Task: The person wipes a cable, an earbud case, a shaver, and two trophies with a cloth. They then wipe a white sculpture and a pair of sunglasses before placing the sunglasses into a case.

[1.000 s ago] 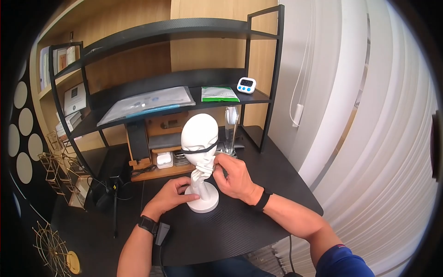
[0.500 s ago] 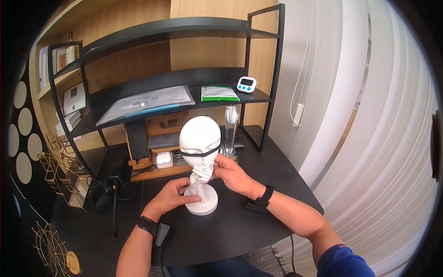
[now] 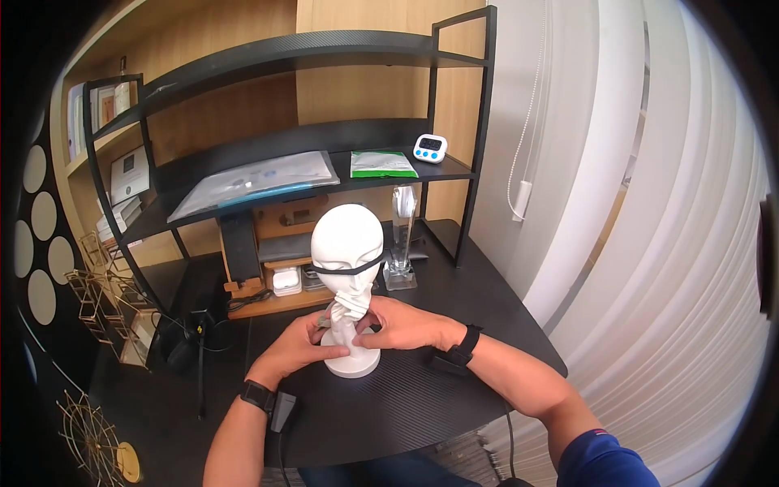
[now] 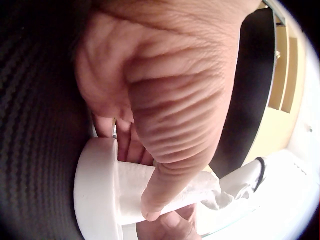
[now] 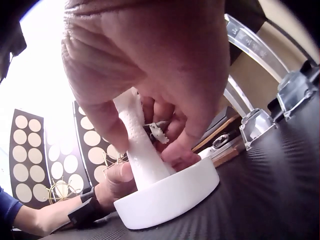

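A white mannequin head [image 3: 347, 235] stands on the desk, its chin resting on a sculpted hand whose wrist forms the stem [image 5: 145, 157]. A thin black band [image 3: 350, 270] crosses its face. My left hand [image 3: 302, 345] grips the stem from the left, thumb across the front and fingers behind, low over the round base [image 5: 170, 197]. From the right, my right hand [image 3: 402, 323] curls round the same stem, its thumb facing the left thumb. Behind the stem, a small pale, jagged-edged piece [image 5: 159, 134] shows among the fingers; I cannot tell what it is.
Behind the head stands a black desk shelf [image 3: 284, 195] carrying a clear plastic folder [image 3: 260, 178], a green-and-white packet [image 3: 383, 165] and a white timer [image 3: 430, 148]. A crystal trophy [image 3: 402, 243] stands close behind on the right. White blinds [image 3: 649, 243] hang beyond the desk's right edge.
My right hand has come down from beside the mannequin's chin to the stem. The mannequin's face has turned more toward me. My left hand has stayed at the stem.
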`<state>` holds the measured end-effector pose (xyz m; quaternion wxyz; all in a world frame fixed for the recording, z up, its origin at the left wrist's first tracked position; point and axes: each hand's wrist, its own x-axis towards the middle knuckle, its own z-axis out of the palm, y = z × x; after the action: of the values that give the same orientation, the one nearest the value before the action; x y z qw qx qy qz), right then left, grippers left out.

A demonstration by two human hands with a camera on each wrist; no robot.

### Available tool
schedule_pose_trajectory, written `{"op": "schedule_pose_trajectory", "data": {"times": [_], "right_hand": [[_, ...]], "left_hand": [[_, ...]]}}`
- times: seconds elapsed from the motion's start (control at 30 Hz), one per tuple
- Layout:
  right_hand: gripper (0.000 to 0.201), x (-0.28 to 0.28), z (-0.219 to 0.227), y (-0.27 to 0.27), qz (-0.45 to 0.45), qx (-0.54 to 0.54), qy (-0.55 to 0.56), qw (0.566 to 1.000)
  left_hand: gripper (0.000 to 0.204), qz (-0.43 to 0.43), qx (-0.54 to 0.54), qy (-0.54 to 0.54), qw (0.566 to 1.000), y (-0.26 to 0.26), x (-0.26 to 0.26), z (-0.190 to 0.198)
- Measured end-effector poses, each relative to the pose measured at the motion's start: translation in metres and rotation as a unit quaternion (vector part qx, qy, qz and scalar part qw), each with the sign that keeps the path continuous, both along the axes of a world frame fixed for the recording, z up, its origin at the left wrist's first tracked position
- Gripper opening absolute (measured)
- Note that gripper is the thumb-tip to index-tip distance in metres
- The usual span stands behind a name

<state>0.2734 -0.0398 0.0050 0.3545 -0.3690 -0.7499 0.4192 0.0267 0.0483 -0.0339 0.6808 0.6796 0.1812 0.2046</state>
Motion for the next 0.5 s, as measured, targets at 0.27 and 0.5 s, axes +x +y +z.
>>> {"op": "schedule_pose_trajectory", "data": {"times": [0.27, 0.5], "right_hand": [[0.054, 0.004, -0.004, 0.003, -0.004, -0.014, -0.149, 0.989], [0.052, 0.004, -0.011, 0.003, 0.003, 0.015, -0.124, 0.992]], "left_hand": [[0.092, 0.0, 0.039, -0.011, 0.999, 0.002, 0.003, -0.004], [0.094, 0.0, 0.037, 0.019, 0.999, 0.0, 0.001, 0.002]]}}
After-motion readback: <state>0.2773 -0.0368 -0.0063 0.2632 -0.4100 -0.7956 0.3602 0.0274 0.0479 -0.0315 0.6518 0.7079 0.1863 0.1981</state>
